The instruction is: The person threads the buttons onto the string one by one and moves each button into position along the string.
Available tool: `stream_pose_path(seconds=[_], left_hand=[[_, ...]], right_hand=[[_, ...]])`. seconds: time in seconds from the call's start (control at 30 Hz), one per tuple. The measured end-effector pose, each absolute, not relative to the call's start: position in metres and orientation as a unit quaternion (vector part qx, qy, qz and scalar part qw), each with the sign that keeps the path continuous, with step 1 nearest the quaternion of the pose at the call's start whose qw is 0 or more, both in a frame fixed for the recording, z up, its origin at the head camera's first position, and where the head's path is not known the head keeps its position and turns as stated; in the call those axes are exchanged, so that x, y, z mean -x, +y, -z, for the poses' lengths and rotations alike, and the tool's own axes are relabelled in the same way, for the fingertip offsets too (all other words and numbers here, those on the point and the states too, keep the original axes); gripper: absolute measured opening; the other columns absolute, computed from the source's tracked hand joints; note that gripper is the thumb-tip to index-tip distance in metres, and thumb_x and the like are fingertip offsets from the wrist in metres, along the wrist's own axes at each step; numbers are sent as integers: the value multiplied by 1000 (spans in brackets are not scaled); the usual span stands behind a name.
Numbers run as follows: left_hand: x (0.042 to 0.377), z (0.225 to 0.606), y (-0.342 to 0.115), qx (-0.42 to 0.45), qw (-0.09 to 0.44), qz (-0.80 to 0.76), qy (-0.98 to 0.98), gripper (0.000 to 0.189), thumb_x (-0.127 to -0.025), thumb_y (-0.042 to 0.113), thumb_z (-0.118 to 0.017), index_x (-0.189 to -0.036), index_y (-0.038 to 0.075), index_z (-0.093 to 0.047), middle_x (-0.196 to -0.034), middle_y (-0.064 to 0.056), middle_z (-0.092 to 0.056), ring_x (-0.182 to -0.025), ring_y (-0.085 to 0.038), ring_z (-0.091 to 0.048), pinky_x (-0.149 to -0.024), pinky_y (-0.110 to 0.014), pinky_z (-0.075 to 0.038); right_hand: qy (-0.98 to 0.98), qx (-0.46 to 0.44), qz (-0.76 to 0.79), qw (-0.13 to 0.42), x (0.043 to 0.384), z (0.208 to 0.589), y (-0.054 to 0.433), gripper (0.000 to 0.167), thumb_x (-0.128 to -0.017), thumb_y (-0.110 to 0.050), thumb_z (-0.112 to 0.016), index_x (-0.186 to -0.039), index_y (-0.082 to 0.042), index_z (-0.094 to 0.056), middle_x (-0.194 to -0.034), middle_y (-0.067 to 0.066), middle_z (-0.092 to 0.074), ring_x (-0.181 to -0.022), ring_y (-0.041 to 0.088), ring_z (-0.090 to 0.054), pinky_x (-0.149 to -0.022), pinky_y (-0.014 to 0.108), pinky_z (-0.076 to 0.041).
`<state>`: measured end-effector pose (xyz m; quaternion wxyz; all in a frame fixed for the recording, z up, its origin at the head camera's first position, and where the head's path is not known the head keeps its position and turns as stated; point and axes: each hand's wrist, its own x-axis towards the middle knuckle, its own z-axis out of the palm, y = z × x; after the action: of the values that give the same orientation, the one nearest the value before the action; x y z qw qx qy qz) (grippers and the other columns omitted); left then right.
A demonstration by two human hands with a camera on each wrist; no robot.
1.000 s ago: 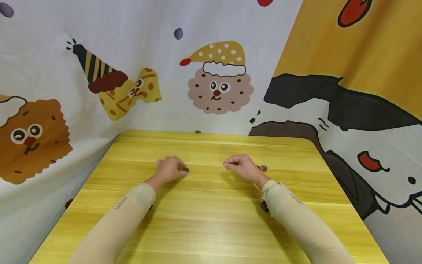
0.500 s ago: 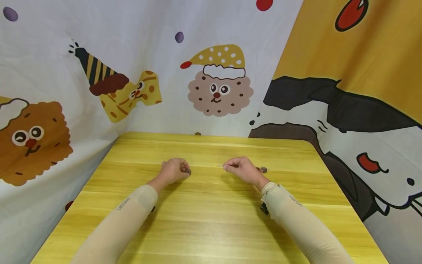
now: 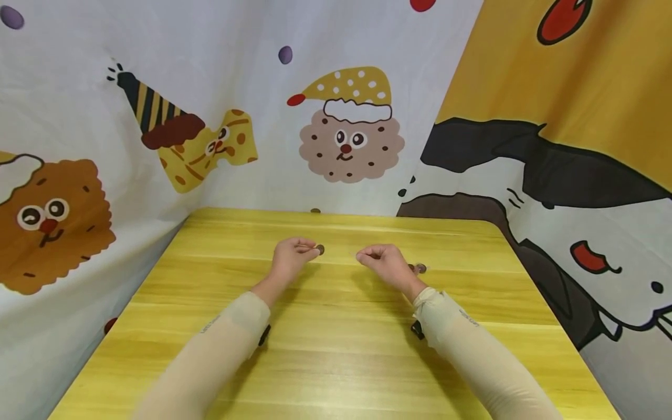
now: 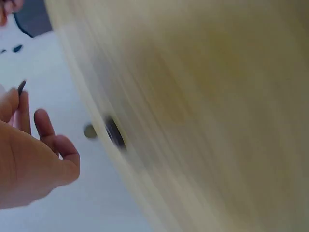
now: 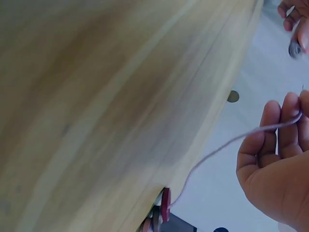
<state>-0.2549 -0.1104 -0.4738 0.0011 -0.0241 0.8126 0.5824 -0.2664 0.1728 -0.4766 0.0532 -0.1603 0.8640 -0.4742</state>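
My left hand (image 3: pixel 291 258) pinches a small dark round button (image 3: pixel 321 249) between thumb and fingertips, raised over the wooden table. In the left wrist view, this button (image 4: pixel 21 87) shows nearly edge-on. To its right, my right hand (image 3: pixel 387 265) pinches one end of a thin pale cord (image 5: pixel 231 140). The cord runs back past the curled fingers to several reddish-brown discs (image 5: pixel 165 204), which look like buttons, at its other end. From the head view these discs (image 3: pixel 421 268) show just beyond my right wrist. A gap separates the held button from the right fingertips.
Another dark disc (image 4: pixel 115 133), blurred, lies on the table near its far edge in the left wrist view. The wooden table (image 3: pixel 336 350) stretches under both arms. A printed cloth curtain (image 3: pixel 252 192) hangs behind the table.
My left hand has lifted and moved right and away from me with the button, closer to the right hand. My right hand has stayed almost still, holding the cord.
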Motion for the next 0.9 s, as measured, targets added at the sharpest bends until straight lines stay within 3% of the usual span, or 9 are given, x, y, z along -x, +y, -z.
stream_pose_path(seconds=[0.17,0.63,0.77,0.9], left_hand=[[251,474,-83,36,-17,-640,767,22,-94,18,-86,-113,10,-79,-114,-12,-81,-106,-26,-78,-95,-42,-63],[244,475,-58,44,-7,-675,737,26,-93,18,-86,-115,7,-79,-110,-10,-82,-100,-20,-77,-99,-45,-62],[245,474,-56,46,-11,-678,734,26,-92,18,-87,-114,7,-79,-109,-9,-82,-100,-20,-78,-97,-42,-63],[246,474,-55,49,-14,-682,730,26,-92,16,-87,-115,6,-79,-109,-9,-82,-101,-20,-78,-95,-39,-63]], right_hand=[[865,149,478,31,266,474,166,20,-104,-38,-72,-112,-24,-83,-113,0,-81,-99,19,-71,-85,36,-59],[865,163,474,13,264,469,162,19,-104,-35,-72,-109,-21,-84,-109,0,-81,-92,17,-69,-82,36,-58],[865,164,474,14,264,470,162,24,-105,-35,-72,-112,-16,-84,-109,0,-82,-91,17,-69,-82,35,-58],[864,166,474,11,263,469,162,22,-104,-35,-72,-111,-18,-84,-107,0,-82,-89,17,-69,-80,34,-58]])
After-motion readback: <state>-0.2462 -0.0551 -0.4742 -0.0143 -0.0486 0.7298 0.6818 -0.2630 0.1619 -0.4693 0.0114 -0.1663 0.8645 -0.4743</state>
